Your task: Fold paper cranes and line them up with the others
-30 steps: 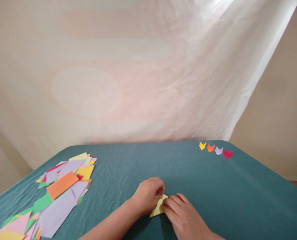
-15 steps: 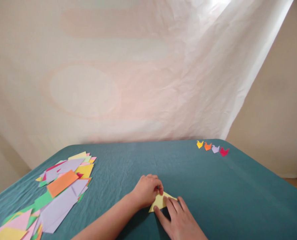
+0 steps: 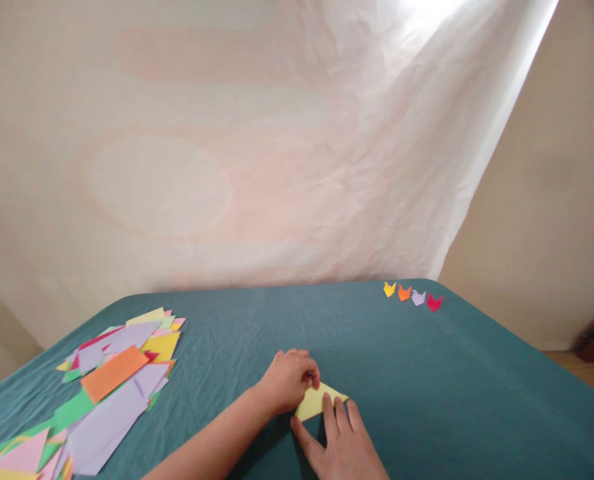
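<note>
A pale yellow piece of paper (image 3: 310, 404), folded to a triangle, lies on the table between my hands. My left hand (image 3: 291, 380) is at its far left corner, fingers curled together on the paper's edge; the fingertips are partly hidden. From the near right side, my right hand (image 3: 339, 433) rests on the paper with its fingers stretched out. The thumb touches the near left corner, and the other fingertips lie along the right part of the sheet.
Loose coloured sheets, among them an orange sheet (image 3: 115, 373) and a lilac sheet (image 3: 107, 427), are heaped on the left of the green-clothed table (image 3: 457, 400). Several small folded paper birds, one a red bird (image 3: 435, 303), stand in a row at the far right. A pale cloth (image 3: 277, 167) hangs behind.
My right thumb has slid left to the paper's near left corner, and the right fingers are straighter. The left hand keeps its hold. The whole view has shifted slightly.
</note>
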